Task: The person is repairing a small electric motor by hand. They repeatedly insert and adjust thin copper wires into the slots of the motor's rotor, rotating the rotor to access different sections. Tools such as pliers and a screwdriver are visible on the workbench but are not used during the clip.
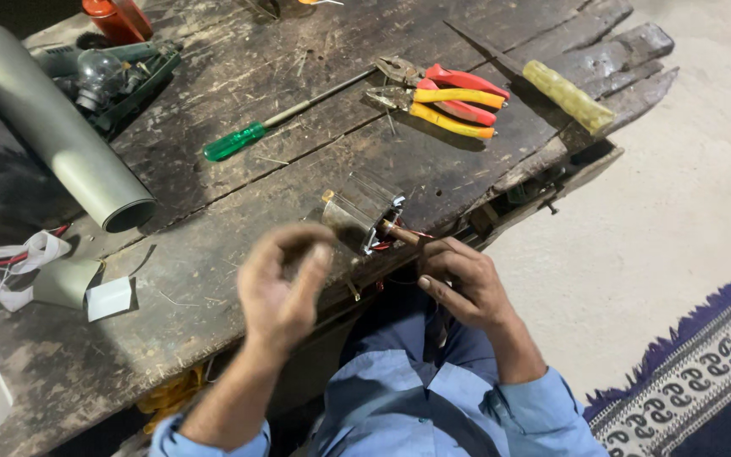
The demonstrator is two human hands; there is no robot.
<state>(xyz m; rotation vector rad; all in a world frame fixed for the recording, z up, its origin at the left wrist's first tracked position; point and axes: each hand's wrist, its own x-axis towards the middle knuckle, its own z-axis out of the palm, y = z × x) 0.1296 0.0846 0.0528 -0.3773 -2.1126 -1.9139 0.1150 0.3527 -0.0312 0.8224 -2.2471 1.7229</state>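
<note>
Right hand (460, 283) fingers curled, pinching a thin wooden-handled tool (399, 233) whose tip goes into the metal motor core (359, 211) just ahead of the fingertips, at the workbench (213, 254) edge. Left hand (285, 283) blurred, fingers loosely curled, thumb near forefinger; probably holding nothing, hard to tell. Pliers (442, 95) and green screwdriver (239, 140) lie well beyond the fingers.
</note>
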